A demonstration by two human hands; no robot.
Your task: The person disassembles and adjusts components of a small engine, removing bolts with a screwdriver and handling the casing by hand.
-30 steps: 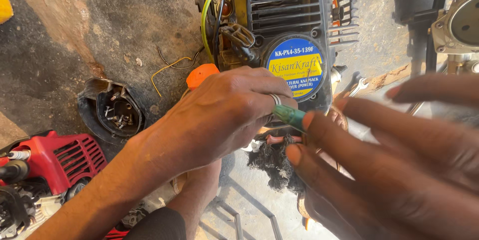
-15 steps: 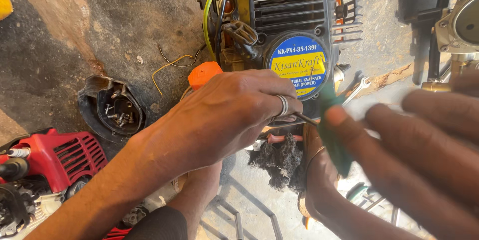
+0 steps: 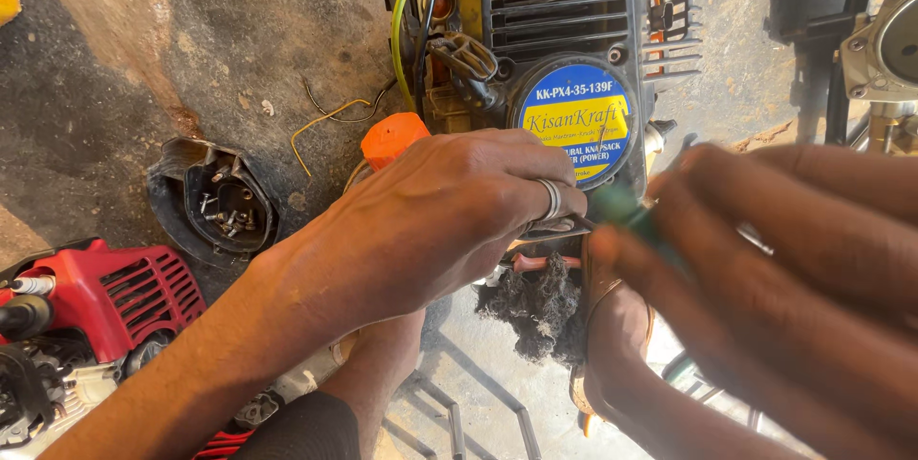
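Fingers of both hands, left [image 3: 449, 221] and right [image 3: 765, 269], pinch a green screwdriver [image 3: 622, 211] crowded against the engine [image 3: 564, 30]

L hand [image 3: 449, 221] fisted palm-down, R hand [image 3: 765, 269] blurred, fingers curled

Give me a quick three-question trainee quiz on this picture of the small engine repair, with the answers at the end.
1. True or false: the left hand wears a metal ring.
2. Which thing lies on the ground left of the black ribbed small engine? A) the round black plastic cover with small metal parts inside B) a blue bucket C) a wooden mallet
3. Fill in: the blurred right hand holds a tool with a ____ handle.

Key: 1 true; 2 A; 3 green.
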